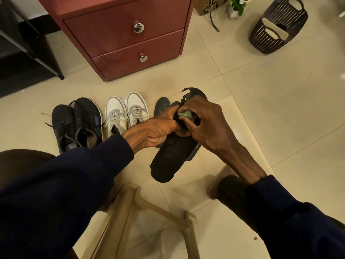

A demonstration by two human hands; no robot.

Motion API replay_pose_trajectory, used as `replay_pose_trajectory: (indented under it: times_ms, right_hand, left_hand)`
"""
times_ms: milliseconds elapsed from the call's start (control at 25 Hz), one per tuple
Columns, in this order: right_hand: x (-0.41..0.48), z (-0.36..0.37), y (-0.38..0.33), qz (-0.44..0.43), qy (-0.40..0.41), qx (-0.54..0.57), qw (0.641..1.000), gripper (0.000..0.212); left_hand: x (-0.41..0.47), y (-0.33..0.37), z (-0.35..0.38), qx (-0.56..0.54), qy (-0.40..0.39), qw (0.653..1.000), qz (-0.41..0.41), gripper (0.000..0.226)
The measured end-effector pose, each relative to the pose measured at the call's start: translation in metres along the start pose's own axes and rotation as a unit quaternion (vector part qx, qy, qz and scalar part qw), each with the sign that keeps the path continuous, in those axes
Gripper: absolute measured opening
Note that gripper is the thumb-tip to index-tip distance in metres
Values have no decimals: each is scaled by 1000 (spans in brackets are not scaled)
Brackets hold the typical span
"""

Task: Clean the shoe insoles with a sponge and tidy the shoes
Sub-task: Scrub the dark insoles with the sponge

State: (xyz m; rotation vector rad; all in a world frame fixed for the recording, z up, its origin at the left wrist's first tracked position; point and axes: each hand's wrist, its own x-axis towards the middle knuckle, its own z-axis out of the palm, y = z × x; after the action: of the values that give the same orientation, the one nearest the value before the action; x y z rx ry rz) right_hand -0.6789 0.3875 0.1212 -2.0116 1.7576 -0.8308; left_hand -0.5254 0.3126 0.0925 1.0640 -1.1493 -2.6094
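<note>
In front of the red-brown two-drawer wooden cabinet (127, 34) stand black lace-up sneakers (76, 124) and white-and-grey sneakers (125, 113). Further out from the cabinet's right corner, the left hand (156, 129) grips the long black foam insole (173, 154) mid-length. The right hand (203, 120), fingers curled, presses a small green sponge (185, 114) onto it.

Both arms reach forward and meet at the black insole (173, 154), wrists bare. The left hand (158, 129) comes in from the insole's left and grips its edge near the middle, fingers curled around it. The right hand (205, 118), arriving from the insole's right, pinches a sponge (185, 114) against the insole's upper half.
</note>
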Motion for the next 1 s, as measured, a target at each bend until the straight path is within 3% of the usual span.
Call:
replay_pose_trajectory:
  times_ms: [200,400,560,720,880,1000]
  right_hand:
    - [1,-19,24,145,105,-24,984,11]
    - [3,-3,2,21,-5,2,1000,13]
    - [4,-19,21,135,74,-29,988,11]
    - [4,-5,2,59,7,-13,998,12]
    - [7,-19,22,162,90,-34,982,7]
    - [8,-17,12,113,30,-14,993,9]
  left_hand:
    - [-3,2,6,1,-19,999,-27,66]
    - [3,-2,2,0,31,1000,-2,48]
    - [0,-2,5,16,20,1000,-17,68]
    - [0,-2,3,47,14,999,12,64]
    - [0,-3,4,44,15,999,-12,73]
    - [1,-5,3,46,14,999,-10,68]
